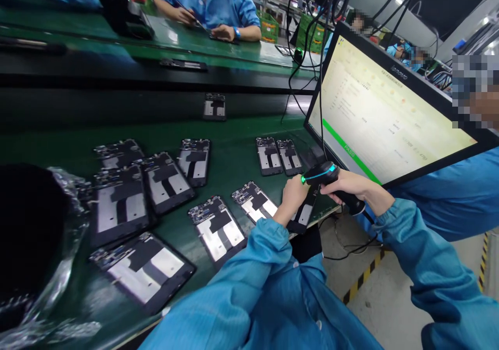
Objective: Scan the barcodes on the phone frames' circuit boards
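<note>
My right hand (343, 186) is wrapped round the grip of a black barcode scanner (322, 173), which shows a cyan strip and a green light. Just under the scanner head, my left hand (293, 195) is curled at the upper edge of an opened phone (302, 216); its fingertips are partly hidden. This phone lies at the table's front edge, its inside facing up. Close by on the left are another opened phone (255, 203) and a larger-looking one (218, 230). Two more phones, a left one (268, 156) and a right one (289, 157), lie side by side behind my hands.
Several opened phones (125, 202) cover the green table (175, 259) on the left, beside clear plastic wrap (64, 267). A monitor (390, 111) showing a green PASS bar stands at right, with cables hanging nearby. Across the bench, a person in blue (210, 1) handles something.
</note>
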`<state>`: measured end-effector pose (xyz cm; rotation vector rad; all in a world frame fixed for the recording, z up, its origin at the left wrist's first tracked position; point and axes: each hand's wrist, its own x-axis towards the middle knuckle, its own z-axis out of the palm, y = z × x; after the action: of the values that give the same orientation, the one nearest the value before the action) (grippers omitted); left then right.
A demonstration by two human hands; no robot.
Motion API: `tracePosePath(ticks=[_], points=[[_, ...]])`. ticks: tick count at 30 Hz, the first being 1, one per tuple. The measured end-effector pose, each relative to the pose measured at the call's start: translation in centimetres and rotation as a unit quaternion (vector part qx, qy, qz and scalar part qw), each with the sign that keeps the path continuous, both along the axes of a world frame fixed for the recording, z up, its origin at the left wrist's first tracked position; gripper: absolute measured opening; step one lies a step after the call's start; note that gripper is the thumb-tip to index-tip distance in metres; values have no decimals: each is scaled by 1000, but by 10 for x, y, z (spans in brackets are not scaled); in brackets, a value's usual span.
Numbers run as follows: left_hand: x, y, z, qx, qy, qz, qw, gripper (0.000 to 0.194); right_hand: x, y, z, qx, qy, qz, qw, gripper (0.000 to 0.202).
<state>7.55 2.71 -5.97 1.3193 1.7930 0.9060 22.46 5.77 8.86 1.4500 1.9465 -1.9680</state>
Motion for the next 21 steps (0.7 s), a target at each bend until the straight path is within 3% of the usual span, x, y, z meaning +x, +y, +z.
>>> tracePosePath(ticks=[21], points=[[3,-4,9,-23,24,-1,999,24,2,0,5,3,-5,10,1000,18]])
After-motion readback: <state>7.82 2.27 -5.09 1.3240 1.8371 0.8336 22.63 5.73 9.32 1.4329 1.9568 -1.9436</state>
